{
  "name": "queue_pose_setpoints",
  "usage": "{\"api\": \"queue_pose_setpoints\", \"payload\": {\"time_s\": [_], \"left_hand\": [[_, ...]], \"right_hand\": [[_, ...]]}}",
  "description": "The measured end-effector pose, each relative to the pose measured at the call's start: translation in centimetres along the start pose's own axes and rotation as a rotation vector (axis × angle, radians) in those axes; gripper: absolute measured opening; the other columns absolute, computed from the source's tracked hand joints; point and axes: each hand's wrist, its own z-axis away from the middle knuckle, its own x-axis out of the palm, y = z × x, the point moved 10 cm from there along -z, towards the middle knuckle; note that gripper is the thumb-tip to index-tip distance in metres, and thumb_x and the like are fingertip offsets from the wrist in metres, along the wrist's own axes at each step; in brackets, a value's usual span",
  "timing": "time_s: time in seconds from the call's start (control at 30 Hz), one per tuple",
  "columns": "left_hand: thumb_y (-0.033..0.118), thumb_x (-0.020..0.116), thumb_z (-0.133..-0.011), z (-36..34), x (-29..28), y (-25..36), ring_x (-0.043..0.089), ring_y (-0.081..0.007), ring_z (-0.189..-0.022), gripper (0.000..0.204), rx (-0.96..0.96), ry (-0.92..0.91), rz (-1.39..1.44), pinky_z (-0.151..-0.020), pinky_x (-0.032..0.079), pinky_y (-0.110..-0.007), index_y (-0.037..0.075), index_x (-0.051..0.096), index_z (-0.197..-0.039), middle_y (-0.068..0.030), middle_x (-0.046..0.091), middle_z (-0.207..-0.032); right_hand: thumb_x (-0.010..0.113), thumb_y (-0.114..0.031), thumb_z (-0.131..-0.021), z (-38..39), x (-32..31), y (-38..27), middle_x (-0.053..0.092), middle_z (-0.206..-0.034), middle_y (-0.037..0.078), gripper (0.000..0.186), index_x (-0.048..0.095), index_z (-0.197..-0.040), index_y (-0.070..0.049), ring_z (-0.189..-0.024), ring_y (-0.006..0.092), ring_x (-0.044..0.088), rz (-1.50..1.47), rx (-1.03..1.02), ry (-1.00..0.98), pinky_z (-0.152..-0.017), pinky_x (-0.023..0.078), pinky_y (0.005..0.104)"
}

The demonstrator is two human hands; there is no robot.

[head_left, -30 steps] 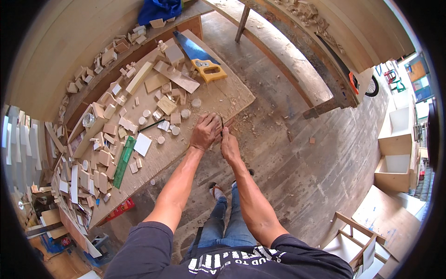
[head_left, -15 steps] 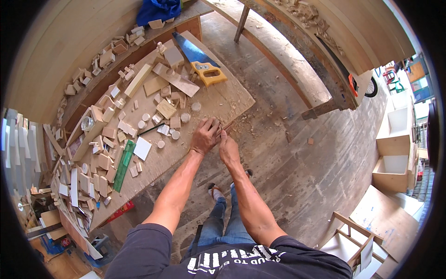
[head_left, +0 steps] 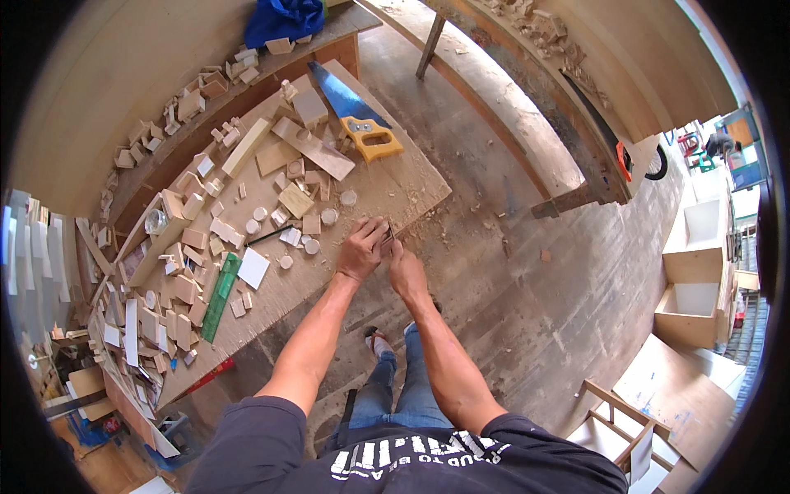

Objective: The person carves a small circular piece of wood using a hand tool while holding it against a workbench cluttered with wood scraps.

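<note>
Dark brown and slim, a piece (head_left: 388, 236) sits between the left hand (head_left: 360, 249) and right hand (head_left: 406, 268), both curled closed on it; from here I can't tell its kind. Beyond the grip, curly shavings (head_left: 418, 212) on grainy plywood (head_left: 421, 169); leftward, round discs (head_left: 330, 216), squared blocks (head_left: 295, 199); farther, a yellow-handled saw (head_left: 352, 103); rightward, scuffed floor (head_left: 535, 321).

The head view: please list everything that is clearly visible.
table: one, brown, left to centre
wood blocks: many, pale, mostly on table
saw: one, blue and yellow, table's far side
strip: one, green, on table
card: one, white, beside strip
cloth: one, blue, top
second saw: one, black and orange, upper right
boxes: at least two, pale, right edge
small item: at least one, dark, centre, mostly hidden
jeans: one pair, blue, bottom
shirt: one, dark, bottom
left hand: one, bare, centre
right hand: one, bare, beside it
</note>
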Motion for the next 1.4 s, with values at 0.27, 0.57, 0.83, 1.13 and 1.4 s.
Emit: {"api": "queue_pose_setpoints", "payload": {"time_s": [0.27, 0.57, 0.83, 1.13, 1.4], "left_hand": [[0.002, 0.067, -0.087, 0.2, -0.6, -0.9, 0.063, -0.0375, -0.114, 0.024, -0.05, 0.03, 0.075, -0.099, 0.053, -0.044, 0.002, 0.074, -0.11, -0.015, 0.07, -0.125], [0.007, 0.066, -0.09, 0.2, 0.2, -0.2, 0.059, -0.0367, -0.12, 0.028, -0.006, -0.067, -0.029, -0.104, 0.05, -0.044, 0.003, 0.072, -0.116, -0.014, 0.068, -0.128], [0.008, 0.065, -0.087, 0.1, 0.5, -0.2, 0.058, -0.0368, -0.121, 0.03, -0.011, -0.087, -0.057, -0.104, 0.05, -0.044, 0.003, 0.071, -0.116, -0.014, 0.068, -0.127], [0.002, 0.064, -0.086, -0.2, 0.2, 0.1, 0.061, -0.0381, -0.119, 0.032, -0.014, -0.091, 0.0, -0.105, 0.05, -0.046, 0.004, 0.072, -0.117, -0.0136, 0.069, -0.128], [0.002, 0.068, -0.085, -0.3, -2.6, -1.6, 0.065, -0.0348, -0.115, 0.035, -0.137, 0.108, 0.071, -0.101, 0.052, -0.044, 0.004, 0.072, -0.12, -0.0191, 0.068, -0.128]], "right_hand": [[0.028, -0.056, -0.109, 1.2, -2.2, 0.7, 0.063, -0.081, 0.027, 0.075, 0.06, -0.087, 0.008, -0.08, 0.0394, 0.06, -0.162, 0.044, -0.04, -0.079, 0.046, 0.0489], [0.029, -0.052, -0.11, 0.7, -0.5, 0.0, 0.067, -0.1, 0.035, 0.069, 0.065, -0.106, 0.007, -0.106, 0.0513, 0.064, -0.194, 0.109, -0.135, -0.092, 0.047, 0.0491], [0.029, -0.051, -0.109, 0.2, -0.7, -0.3, 0.067, -0.105, 0.036, 0.069, 0.068, -0.109, 0.006, -0.111, 0.0533, 0.062, -0.156, 0.064, -0.176, -0.095, 0.046, 0.051], [0.027, -0.05, -0.109, -1.4, -1.5, -1.1, 0.067, -0.104, 0.036, 0.068, 0.068, -0.107, 0.004, -0.106, 0.0544, 0.062, 0.136, -0.031, -0.138, -0.092, 0.047, 0.0574], [0.029, -0.054, -0.109, 0.7, -5.0, 2.4, 0.067, -0.108, 0.034, 0.07, 0.065, -0.105, 0.006, -0.109, 0.0536, 0.061, -0.028, -0.045, -0.073, -0.092, 0.047, 0.0538]]}}
